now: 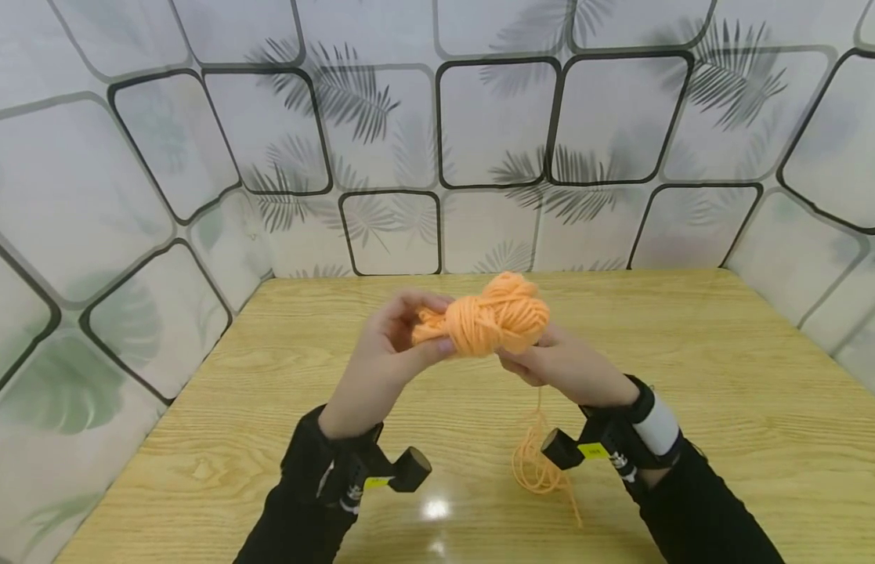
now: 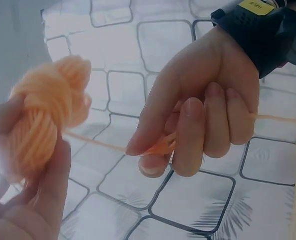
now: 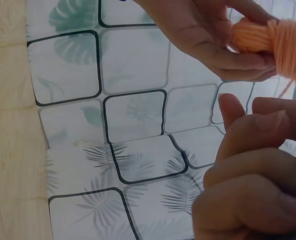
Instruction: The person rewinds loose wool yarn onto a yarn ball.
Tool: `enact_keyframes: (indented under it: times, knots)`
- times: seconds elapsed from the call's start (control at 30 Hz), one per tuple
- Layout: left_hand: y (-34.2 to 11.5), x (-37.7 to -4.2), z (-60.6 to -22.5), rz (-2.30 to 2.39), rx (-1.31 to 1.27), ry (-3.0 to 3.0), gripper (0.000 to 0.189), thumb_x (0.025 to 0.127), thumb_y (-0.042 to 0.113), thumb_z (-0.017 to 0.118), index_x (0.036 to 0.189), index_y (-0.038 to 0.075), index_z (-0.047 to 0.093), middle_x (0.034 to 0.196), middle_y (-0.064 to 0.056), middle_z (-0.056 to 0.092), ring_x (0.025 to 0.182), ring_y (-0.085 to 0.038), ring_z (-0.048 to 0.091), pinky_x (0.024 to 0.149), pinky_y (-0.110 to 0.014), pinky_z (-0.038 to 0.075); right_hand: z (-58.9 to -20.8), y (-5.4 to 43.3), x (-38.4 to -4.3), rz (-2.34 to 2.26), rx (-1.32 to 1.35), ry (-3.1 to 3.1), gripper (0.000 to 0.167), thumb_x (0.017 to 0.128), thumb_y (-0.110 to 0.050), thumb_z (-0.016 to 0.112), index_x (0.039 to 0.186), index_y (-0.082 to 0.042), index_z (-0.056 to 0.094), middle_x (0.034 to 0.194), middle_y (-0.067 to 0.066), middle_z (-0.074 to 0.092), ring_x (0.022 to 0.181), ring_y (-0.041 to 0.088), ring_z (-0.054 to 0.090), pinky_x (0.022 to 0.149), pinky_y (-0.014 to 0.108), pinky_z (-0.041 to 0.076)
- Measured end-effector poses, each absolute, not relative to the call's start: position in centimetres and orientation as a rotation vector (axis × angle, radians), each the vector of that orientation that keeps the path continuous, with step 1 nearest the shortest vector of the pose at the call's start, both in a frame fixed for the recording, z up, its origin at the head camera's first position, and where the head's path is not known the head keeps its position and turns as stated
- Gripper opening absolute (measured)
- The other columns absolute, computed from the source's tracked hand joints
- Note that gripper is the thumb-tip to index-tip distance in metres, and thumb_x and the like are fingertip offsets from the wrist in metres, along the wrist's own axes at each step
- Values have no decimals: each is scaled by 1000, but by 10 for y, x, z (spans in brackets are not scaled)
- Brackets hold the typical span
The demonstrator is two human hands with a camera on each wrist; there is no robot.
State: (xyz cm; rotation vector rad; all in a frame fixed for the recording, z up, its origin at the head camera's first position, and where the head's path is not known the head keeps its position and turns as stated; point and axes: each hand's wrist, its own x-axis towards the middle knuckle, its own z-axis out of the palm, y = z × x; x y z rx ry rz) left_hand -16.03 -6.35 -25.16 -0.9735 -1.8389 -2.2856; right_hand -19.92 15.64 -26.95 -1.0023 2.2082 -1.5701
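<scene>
A bundle of orange yarn [image 1: 486, 323] is up above the table in the head view, wound tightly round its middle with loops at both ends. My left hand [image 1: 377, 364] grips its left end between thumb and fingers. Behind its right end is my right hand [image 1: 578, 366], partly hidden by the bundle. In the left wrist view a taut yarn strand [image 2: 95, 142] runs from the bundle to my right thumb and fingers, which pinch it. The strand leaves again past the little-finger side of that hand.
Loose yarn coils [image 1: 537, 462] lie on the wooden table [image 1: 268, 462] below my right hand, with a tail toward the front. A patterned cloth [image 1: 493, 125] with leaf prints rises behind the table and along its sides.
</scene>
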Motion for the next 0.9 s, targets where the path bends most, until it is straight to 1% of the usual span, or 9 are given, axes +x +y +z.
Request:
enact_keyframes:
  times: [0.03,0.1,0.27,0.43,0.57,0.7,0.8,0.9]
  knots:
    - [-63,-160,-251,-2266,-930,-1828,29,84,-4,62,102,18,56,107,-3,54,90,-14,55,74,-23,50,-269,153,-200,-1608,-981,2123,31,100,-24,40,97,4,51,60,4,30,47,16,22,44,28,23]
    - [-61,-159,-250,-2248,-841,-1805,31,84,-8,59,103,16,55,104,-4,54,88,-14,55,73,-23,50,-269,150,-200,-1577,-1001,2121,33,100,-28,39,104,0,56,59,1,32,45,14,23,43,27,23]
    - [-58,-161,-249,-2167,-687,-1768,28,84,-10,57,107,5,52,103,-4,55,87,-14,56,73,-22,49,-268,143,-196,-1436,-1120,2180,33,102,-22,33,104,0,58,58,0,34,47,14,30,47,27,30]
    - [-58,-165,-250,-2039,-626,-1764,28,83,-10,60,109,-6,50,104,-6,54,89,-14,56,74,-22,50,-268,142,-190,-1306,-1279,2181,31,102,-17,32,104,0,58,58,-2,37,48,13,35,50,26,35]
    - [-60,-168,-252,-1884,-583,-1804,28,82,-9,63,107,-7,52,105,-11,54,88,-14,56,75,-22,50,-267,142,-187,-1251,-1351,2159,30,102,-17,32,104,-2,58,58,-3,38,49,14,37,51,25,37]
    - [-62,-173,-254,-1714,-527,-1850,27,80,-4,67,105,-5,56,103,-14,56,86,-13,56,75,-22,48,-264,144,-186,-1202,-1387,2157,27,102,-16,33,103,-6,59,58,-6,38,48,9,37,48,23,36]
    - [-62,-177,-256,-1619,-508,-1882,27,80,-2,69,104,-4,57,103,-14,58,87,-14,56,74,-22,48,-262,148,-185,-1187,-1427,2145,24,101,-12,35,102,-8,59,57,-6,37,47,6,35,46,22,35]
    - [-63,-180,-258,-1523,-493,-1939,27,79,0,70,103,-1,59,103,-12,59,88,-17,57,72,-22,48,-259,152,-184,-1188,-1457,2133,24,101,-9,36,101,-9,59,56,-5,36,46,6,34,46,21,35]
